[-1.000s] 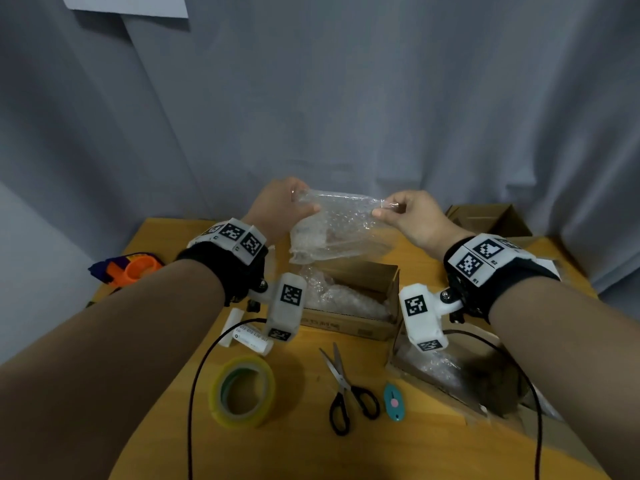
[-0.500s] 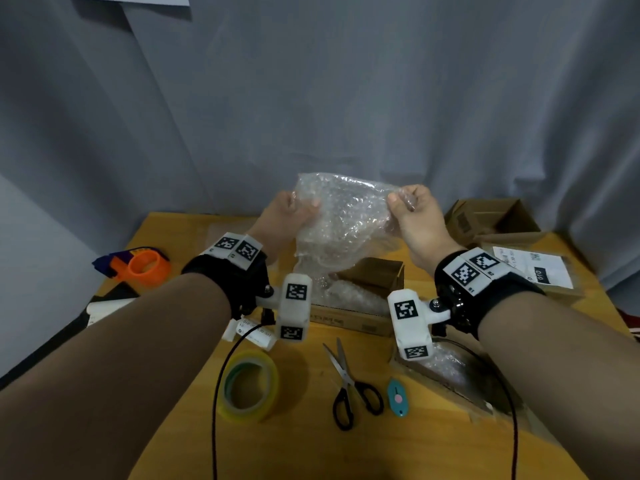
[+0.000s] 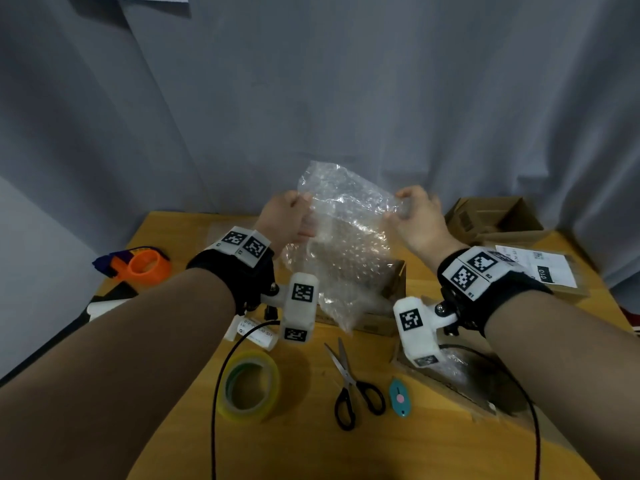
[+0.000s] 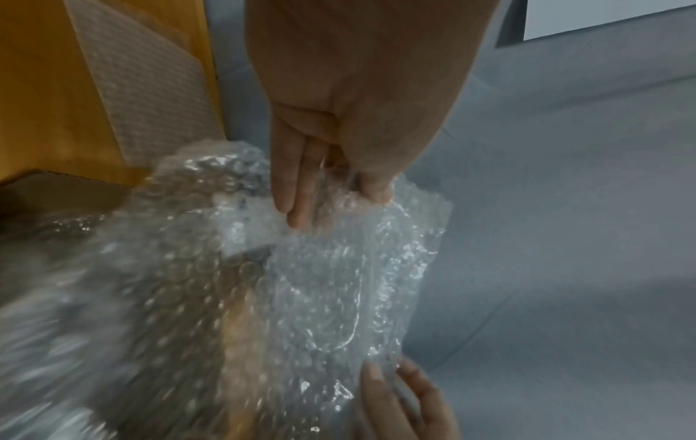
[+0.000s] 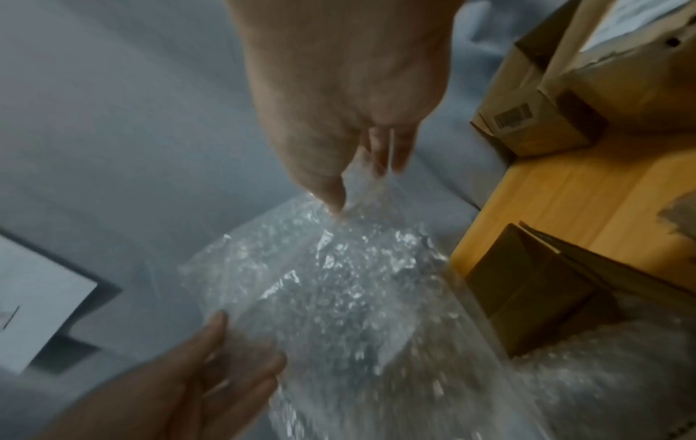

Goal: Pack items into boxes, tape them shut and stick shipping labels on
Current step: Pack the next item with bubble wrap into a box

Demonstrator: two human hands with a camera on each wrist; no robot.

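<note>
Right now the bubble wrap (image 3: 341,244) hangs in the air above the open cardboard box (image 3: 393,289) near the middle of the table (image 3: 433,448), stretched between both hands. The left hand (image 3: 284,221) pinches one upper edge, thumb on the near face and fingers (image 4: 297,196) behind, while the right hand (image 3: 417,216) nips the opposite upper edge between thumb and fingertips (image 5: 380,154); both are closed firmly on the sheet and hold nothing else. The sheet's long axis runs roughly top to bottom, its upper edge tilted away toward the curtain (image 3: 346,81) and its lower end trailing down into or just over the box mouth; whether it touches the wrap already inside I cannot tell. To do this step well, I would judge, the hands should keep the top edge taut and level, lower the sheet straight so it drapes into the box rather than catching on the raised flap, and then tuck the slack around the contents. Toward the near edge lie a tape roll (image 3: 251,386), scissors (image 3: 353,386) and a small teal cutter (image 3: 400,398); an orange tape dispenser (image 3: 143,268) sits at the left edge, a second box (image 3: 495,216) at the far right corner, with shipping labels (image 3: 536,265) just in front of it.
</note>
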